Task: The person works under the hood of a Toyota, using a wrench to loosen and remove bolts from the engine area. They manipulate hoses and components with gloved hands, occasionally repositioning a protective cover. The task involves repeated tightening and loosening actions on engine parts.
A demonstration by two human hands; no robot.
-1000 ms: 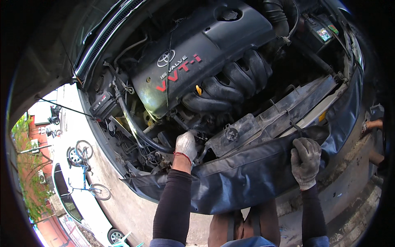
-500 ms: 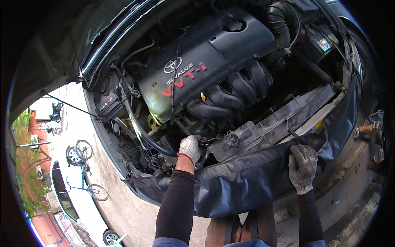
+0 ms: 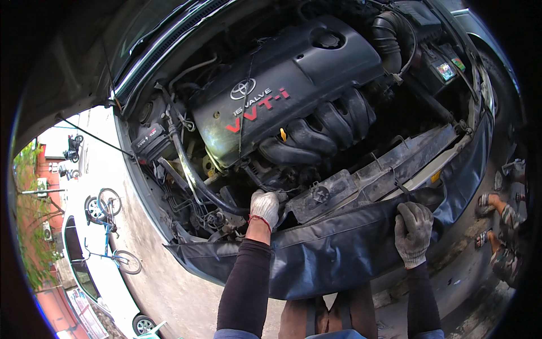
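Note:
My left hand, in a white knit glove, reaches into the front of the engine bay, left of the radiator's top panel. Its fingers are closed low beside a dark hose; their tips and whatever they hold are hidden. My right hand, in a grey, soiled glove, rests on the black fender cover draped over the car's front edge. Its fingers are bent and slightly apart, with no object visible in them. Beyond both hands lies the black plastic engine cover, with a yellow dipstick handle at its front.
A battery and ribbed intake hose sit at the far right. The raised hood overhangs the left. A white car and a blue bicycle stand outside at left. Another person's legs show at right.
The view has shifted slightly. My left hand stays at the same spot with a small turn, and my right hand keeps its place. More of the other person's legs shows at right.

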